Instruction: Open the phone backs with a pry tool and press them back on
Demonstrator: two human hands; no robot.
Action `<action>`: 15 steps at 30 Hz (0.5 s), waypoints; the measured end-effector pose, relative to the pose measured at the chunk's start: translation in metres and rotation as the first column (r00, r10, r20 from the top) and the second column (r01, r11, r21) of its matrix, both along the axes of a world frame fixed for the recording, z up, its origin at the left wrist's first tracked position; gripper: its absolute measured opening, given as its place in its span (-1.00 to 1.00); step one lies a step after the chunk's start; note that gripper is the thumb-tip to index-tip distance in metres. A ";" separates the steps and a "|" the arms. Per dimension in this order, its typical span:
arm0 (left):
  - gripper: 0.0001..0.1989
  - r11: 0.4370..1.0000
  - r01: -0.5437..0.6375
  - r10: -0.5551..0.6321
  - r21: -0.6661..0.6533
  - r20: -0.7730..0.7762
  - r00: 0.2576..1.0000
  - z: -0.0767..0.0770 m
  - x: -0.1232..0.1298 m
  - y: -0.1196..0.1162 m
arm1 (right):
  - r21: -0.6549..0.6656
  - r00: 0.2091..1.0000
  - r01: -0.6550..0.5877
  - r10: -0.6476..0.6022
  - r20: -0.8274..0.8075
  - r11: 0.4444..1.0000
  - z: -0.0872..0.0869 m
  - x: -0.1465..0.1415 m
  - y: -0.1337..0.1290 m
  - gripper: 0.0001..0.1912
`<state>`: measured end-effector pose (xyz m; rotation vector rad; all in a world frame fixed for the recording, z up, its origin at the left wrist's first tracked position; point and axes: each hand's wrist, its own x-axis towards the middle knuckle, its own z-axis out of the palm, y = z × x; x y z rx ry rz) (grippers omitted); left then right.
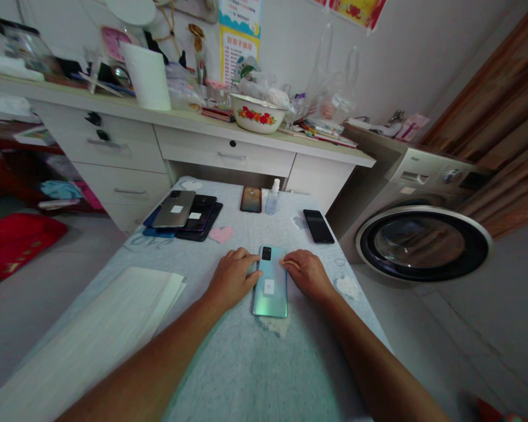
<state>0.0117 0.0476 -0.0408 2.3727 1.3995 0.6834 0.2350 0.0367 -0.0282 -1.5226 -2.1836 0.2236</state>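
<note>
Mint-green phone [278, 272], glossy back up, blue-tinted at top, greener toward lower end. Dark camera block [266, 253] at upper left, small white sticker [268, 286] around middle. Lying on patterned tablecloth [233, 369], between both hands, long side pointing away from wearer. Left hand [232, 274] at left edge: thumb and forefinger apart, tips at phone's side, other fingers curled. Right hand [308, 273] at right edge, upper part: fingers bunched together; cannot tell pinching from merely resting.

Screen side hidden, face down. Sticker print too small to read. Right fingertips blurry, partly tucked under. Forearms cut off at bottom edge. Lower phones in stack [182, 214] partly covered by upper ones. Red shape [488, 409] at lower right corner, cut off, unidentifiable.

Cloth pale blue-grey with heart prints, pink heart [222, 234] near stack. Also on table: brownish phone [250, 199] beside clear spray bottle [271, 199] at far end, black phone [318, 226] toward right, folded whitish sheet [92, 334] at left. Beyond: white drawer unit [193, 140] with cluttered top, flowered bowl [257, 114], white cylinder [147, 76]. At right: front-loading washing machine [422, 243], brown curtain [488, 111].
</note>
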 end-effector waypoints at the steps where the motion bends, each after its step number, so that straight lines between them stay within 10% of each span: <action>1: -0.72 1.000 -0.003 0.003 0.005 0.001 1.000 -0.001 0.000 0.000 | -0.001 1.000 0.011 -0.011 -0.003 1.000 -0.001 0.000 -0.001 -0.86; 15: -0.79 1.000 -0.015 0.016 -0.013 0.057 0.998 -0.003 -0.001 0.003 | -0.033 0.997 0.042 -0.045 -0.068 0.999 0.000 -0.009 -0.007 -0.89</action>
